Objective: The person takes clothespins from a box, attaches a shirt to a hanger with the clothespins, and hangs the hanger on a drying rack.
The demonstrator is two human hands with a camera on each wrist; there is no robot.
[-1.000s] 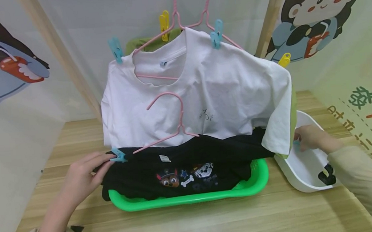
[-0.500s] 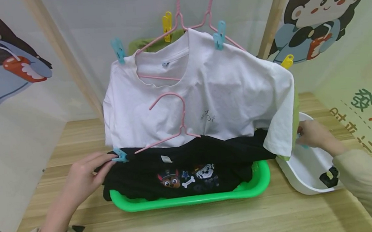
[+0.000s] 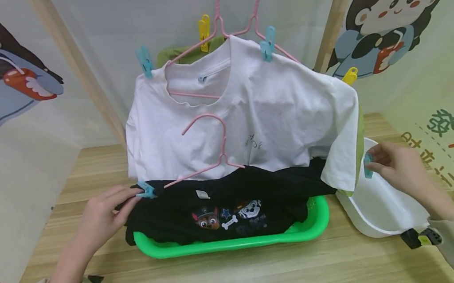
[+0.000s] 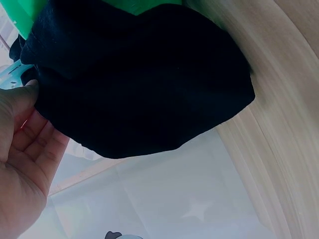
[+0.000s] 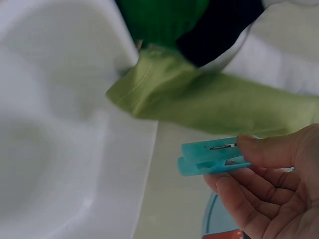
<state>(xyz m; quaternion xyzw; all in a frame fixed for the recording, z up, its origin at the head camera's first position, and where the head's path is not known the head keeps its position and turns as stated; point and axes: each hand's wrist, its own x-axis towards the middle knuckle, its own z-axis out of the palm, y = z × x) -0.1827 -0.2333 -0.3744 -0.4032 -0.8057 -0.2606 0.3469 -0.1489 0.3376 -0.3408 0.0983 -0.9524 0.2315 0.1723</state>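
Note:
My left hand (image 3: 104,213) pinches the left shoulder of a black T-shirt (image 3: 169,217), right beside a blue clothespin (image 3: 147,190) clipped there. In the left wrist view the black cloth (image 4: 139,89) hangs down from the fingertips. A pink hanger (image 3: 222,137) sits at the shirt's neck, its lower part hidden by the cloth. Over at the right, my right hand (image 3: 399,168) holds another blue clothespin (image 5: 214,157) between thumb and fingers, above a white bin (image 3: 375,196). The black shirt lies over a green basket (image 3: 235,245), cartoon print facing up.
Behind the basket a white T-shirt (image 3: 288,110) hangs on a pink hanger, with blue clothespins (image 3: 268,45) on it. A green garment (image 5: 199,97) with yellow clothespins (image 3: 204,33) hangs behind that, its sleeve near the bin. Wooden posts (image 3: 333,22) stand at the back.
My right hand has risen out of the white bin and now shows a blue clothespin in its fingers. The left hand keeps its hold on the black T-shirt.

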